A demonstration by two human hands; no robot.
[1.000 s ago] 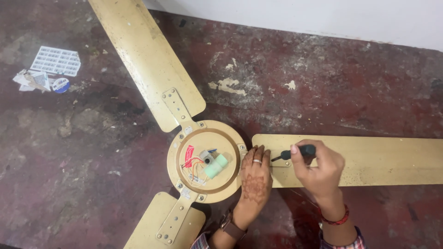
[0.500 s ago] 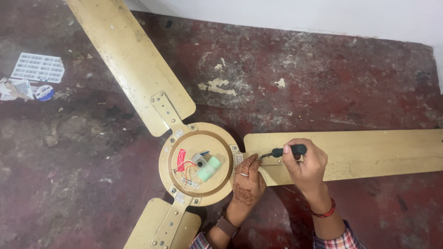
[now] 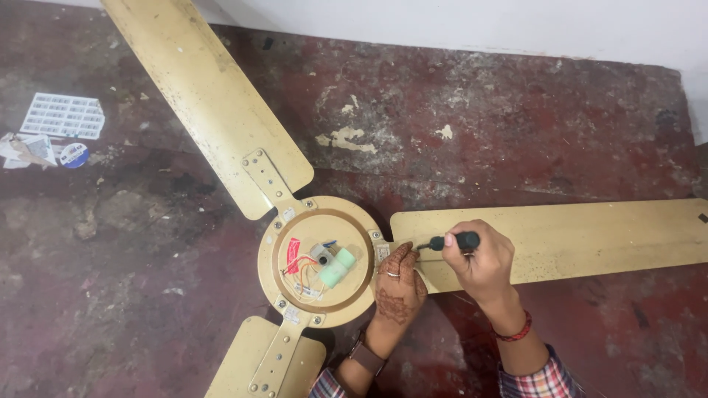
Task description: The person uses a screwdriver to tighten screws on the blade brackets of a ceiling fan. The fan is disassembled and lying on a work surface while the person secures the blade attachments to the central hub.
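**Driving the blade screw square**

Steadying the fan hub (image 3: 322, 263) on the floor, my left hand (image 3: 398, 284) lies flat beside the blade bracket (image 3: 382, 252). My right hand (image 3: 481, 259) wraps the screwdriver (image 3: 448, 242); I keep its tip level and press inward.

Screwdriver (image 3: 451, 242) tip hidden behind the left hand (image 3: 398, 284), lower fan blade (image 3: 265, 361) cut off by the bottom edge, both forearms likewise.
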